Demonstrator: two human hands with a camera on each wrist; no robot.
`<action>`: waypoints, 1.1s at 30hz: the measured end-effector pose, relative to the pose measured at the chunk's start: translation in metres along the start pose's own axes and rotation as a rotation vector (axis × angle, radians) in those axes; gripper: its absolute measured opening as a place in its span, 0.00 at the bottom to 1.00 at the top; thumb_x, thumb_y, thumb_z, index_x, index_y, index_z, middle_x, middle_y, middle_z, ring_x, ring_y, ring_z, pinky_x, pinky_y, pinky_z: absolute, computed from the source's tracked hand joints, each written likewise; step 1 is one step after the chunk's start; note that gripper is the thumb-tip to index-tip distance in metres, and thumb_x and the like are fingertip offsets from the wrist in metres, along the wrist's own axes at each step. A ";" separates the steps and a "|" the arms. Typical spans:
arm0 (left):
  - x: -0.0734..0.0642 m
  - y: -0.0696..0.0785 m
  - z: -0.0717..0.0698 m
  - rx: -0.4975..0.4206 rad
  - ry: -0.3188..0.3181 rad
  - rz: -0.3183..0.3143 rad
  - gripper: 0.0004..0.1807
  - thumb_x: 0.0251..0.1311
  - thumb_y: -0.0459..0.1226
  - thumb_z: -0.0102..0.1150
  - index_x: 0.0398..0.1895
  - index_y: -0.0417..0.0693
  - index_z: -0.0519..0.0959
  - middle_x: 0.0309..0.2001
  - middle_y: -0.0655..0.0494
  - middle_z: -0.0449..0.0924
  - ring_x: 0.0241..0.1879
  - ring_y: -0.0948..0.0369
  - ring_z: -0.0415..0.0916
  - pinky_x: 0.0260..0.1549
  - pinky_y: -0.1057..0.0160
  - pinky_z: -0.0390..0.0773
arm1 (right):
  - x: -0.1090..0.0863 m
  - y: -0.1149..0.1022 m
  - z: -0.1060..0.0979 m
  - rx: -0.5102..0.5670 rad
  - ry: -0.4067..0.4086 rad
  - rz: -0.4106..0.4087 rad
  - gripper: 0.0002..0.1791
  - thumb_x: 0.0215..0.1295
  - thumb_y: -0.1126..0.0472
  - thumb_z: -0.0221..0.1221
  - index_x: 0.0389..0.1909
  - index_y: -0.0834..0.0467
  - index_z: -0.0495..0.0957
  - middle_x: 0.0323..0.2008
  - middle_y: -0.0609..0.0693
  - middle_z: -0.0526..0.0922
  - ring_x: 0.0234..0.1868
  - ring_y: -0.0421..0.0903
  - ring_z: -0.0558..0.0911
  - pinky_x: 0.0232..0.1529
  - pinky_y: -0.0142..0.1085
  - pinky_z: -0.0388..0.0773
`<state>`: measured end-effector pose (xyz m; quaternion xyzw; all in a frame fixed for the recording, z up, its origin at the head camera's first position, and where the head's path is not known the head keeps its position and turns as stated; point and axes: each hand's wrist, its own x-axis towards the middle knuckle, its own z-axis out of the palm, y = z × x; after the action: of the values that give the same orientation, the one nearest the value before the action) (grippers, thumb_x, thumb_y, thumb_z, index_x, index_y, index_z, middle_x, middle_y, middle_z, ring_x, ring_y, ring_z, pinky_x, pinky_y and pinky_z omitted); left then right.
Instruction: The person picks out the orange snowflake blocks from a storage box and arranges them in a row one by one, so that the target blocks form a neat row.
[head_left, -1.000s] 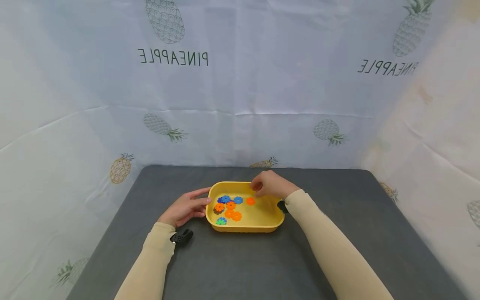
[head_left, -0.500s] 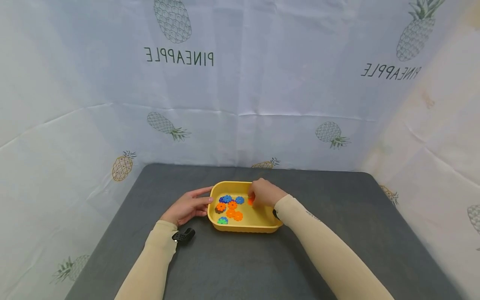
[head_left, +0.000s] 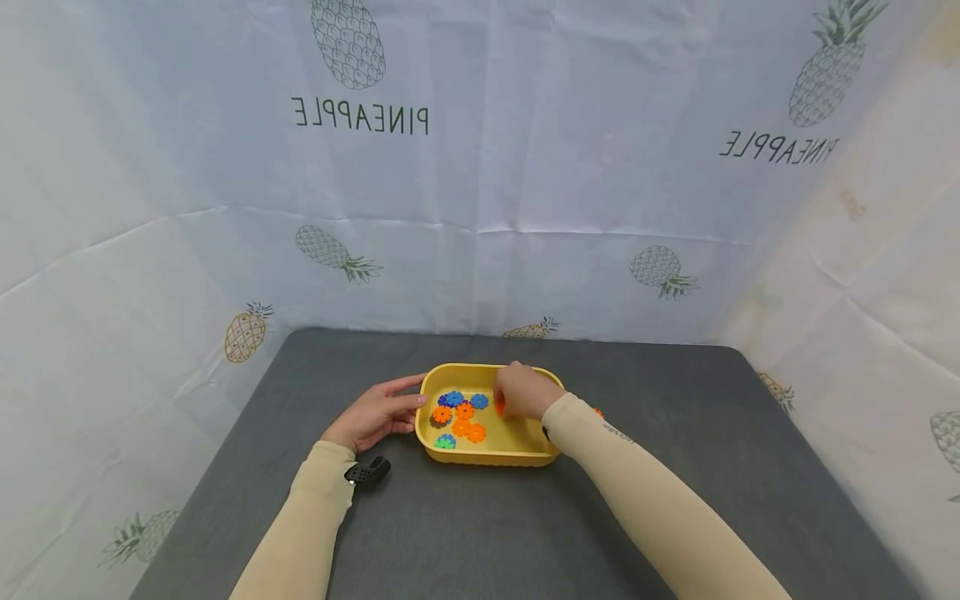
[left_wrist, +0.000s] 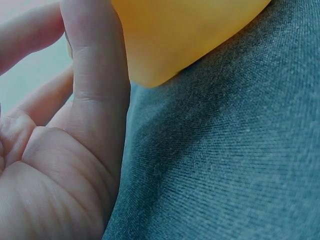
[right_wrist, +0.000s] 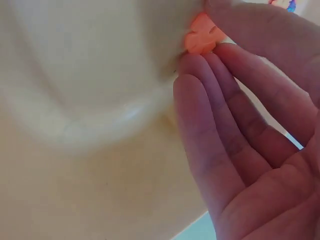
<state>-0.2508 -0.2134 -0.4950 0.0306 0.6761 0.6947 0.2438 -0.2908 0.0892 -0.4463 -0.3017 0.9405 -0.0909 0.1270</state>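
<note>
In the head view, a yellow tray (head_left: 491, 457) sits on the dark tabletop. My left hand (head_left: 377, 414) holds its left end, the thumb over the rim and the other fingers outside; the left wrist view shows that thumb (left_wrist: 97, 75) against the yellow wall. Inside the tray, my right hand (head_left: 523, 392) reaches down with curled fingers. It pinches an orange notched plastic disc (right_wrist: 202, 36) between thumb and fingertips, close over the tray floor. Left of it lie several loose discs: orange ones (head_left: 476, 433), blue ones (head_left: 479, 402) and a green one (head_left: 445, 442).
A small orange piece (head_left: 597, 412) peeks out beyond the right forearm, outside the tray. The dark tabletop (head_left: 465, 533) extends around the tray. A pineapple-printed white cloth (head_left: 525, 183) hangs behind and along both sides.
My right hand has come down and slightly left into the tray and taken hold of the orange disc there. An orange piece now shows past the right sleeve. The left hand keeps its hold.
</note>
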 end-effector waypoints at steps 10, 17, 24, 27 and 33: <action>0.000 -0.001 -0.001 -0.011 -0.003 0.004 0.41 0.73 0.44 0.69 0.86 0.53 0.63 0.39 0.54 0.86 0.32 0.63 0.82 0.39 0.67 0.89 | -0.006 -0.005 -0.005 0.068 -0.059 0.060 0.06 0.64 0.63 0.76 0.39 0.54 0.90 0.34 0.44 0.86 0.36 0.44 0.80 0.45 0.38 0.83; 0.002 -0.003 -0.001 -0.004 -0.013 0.007 0.41 0.73 0.45 0.69 0.86 0.53 0.63 0.41 0.54 0.85 0.32 0.63 0.82 0.39 0.67 0.89 | -0.019 -0.007 -0.023 0.218 -0.037 0.079 0.15 0.65 0.62 0.76 0.52 0.57 0.91 0.45 0.48 0.90 0.46 0.45 0.83 0.54 0.43 0.87; 0.005 -0.006 -0.001 0.007 -0.003 -0.004 0.41 0.73 0.45 0.69 0.85 0.54 0.64 0.42 0.53 0.86 0.33 0.62 0.82 0.39 0.67 0.89 | -0.035 0.007 -0.034 0.288 0.025 0.063 0.18 0.67 0.64 0.73 0.57 0.59 0.89 0.48 0.48 0.90 0.44 0.43 0.84 0.53 0.41 0.87; 0.006 -0.006 0.000 0.010 -0.003 -0.004 0.41 0.73 0.46 0.69 0.86 0.55 0.64 0.44 0.53 0.86 0.33 0.62 0.82 0.39 0.67 0.89 | -0.044 0.017 -0.036 0.334 0.065 0.095 0.19 0.67 0.63 0.73 0.59 0.58 0.88 0.49 0.47 0.90 0.44 0.43 0.84 0.52 0.40 0.87; 0.005 -0.005 -0.001 0.006 0.000 -0.002 0.42 0.74 0.46 0.69 0.86 0.56 0.62 0.44 0.53 0.85 0.33 0.62 0.81 0.39 0.67 0.88 | -0.071 0.039 -0.038 0.431 0.165 0.161 0.20 0.69 0.61 0.73 0.61 0.55 0.88 0.52 0.47 0.89 0.48 0.44 0.85 0.53 0.41 0.88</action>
<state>-0.2539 -0.2123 -0.5015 0.0309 0.6783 0.6923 0.2444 -0.2676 0.1655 -0.4064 -0.1831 0.9276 -0.3036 0.1179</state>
